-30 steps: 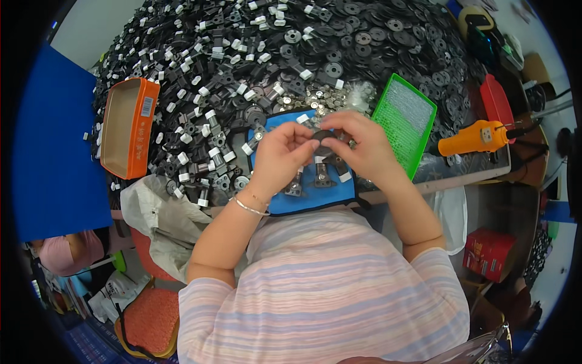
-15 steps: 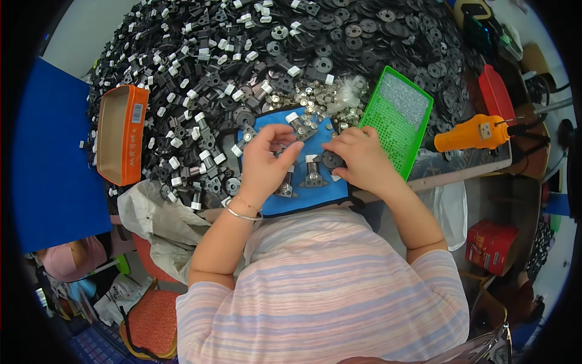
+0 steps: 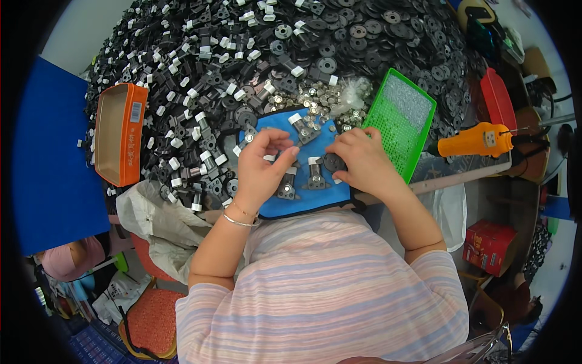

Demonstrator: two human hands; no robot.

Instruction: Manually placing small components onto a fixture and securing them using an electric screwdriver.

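A blue mat (image 3: 312, 203) with a dark edge lies in front of me. Over its left side hovers my left hand (image 3: 262, 170), fingers curled and thumb held apart, nothing visible in its grasp. My right hand (image 3: 365, 159) pinches a black round disc (image 3: 333, 162) on the mat between fingers and thumb. Between my hands stands a black part with a white tip (image 3: 316, 175). A similar part (image 3: 287, 185) sits by my left thumb, its upper end hidden. Farther back, another white-tipped part (image 3: 303, 129) rests tilted on the mat.
Small silver metal pieces (image 3: 312, 97) are heaped behind the mat, before a large pile of black parts (image 3: 200, 67). A green tray (image 3: 418, 145) with tiny silver pieces stands right, beside an orange power screwdriver (image 3: 473, 141). An orange box (image 3: 134, 155) stands left; a red tray (image 3: 498, 97) is far right.
My left hand has shifted slightly left and down, uncovering more of the far white-tipped part. My right hand stays at the disc. The whole view has moved slightly.
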